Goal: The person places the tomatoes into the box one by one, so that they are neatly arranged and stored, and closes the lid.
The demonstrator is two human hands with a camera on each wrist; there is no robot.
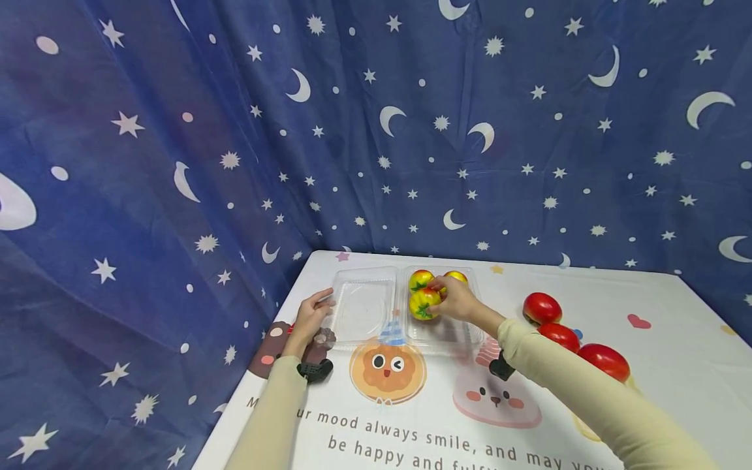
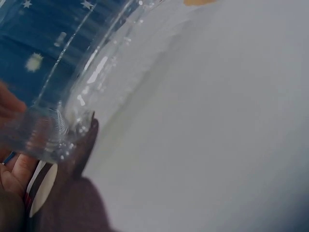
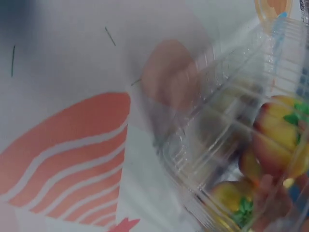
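A clear plastic clamshell box lies unfolded on the table, its lid (image 1: 364, 307) on the left and its base (image 1: 449, 335) on the right. With thumb and fingers my right hand (image 1: 459, 301) grips a yellow-and-red fruit (image 1: 424, 305) with a green leafy top, over the base. Behind it in the base sit two similar fruits, one at the back left (image 1: 420, 279) and one at the back right (image 1: 457, 277), partly hidden by my hand. My left hand (image 1: 310, 318) is at the lid's left edge, fingers loosely extended against the plastic. The left wrist view shows the lid's clear corner (image 2: 53, 130) before those fingers.
To the right of the box lie several glossy red fruits (image 1: 542, 307), partly behind my right sleeve (image 1: 578, 378). The white tablecloth (image 1: 675, 385) has printed cartoon faces and lettering. A blue star-and-moon curtain (image 1: 411, 130) hangs along the back and left edges.
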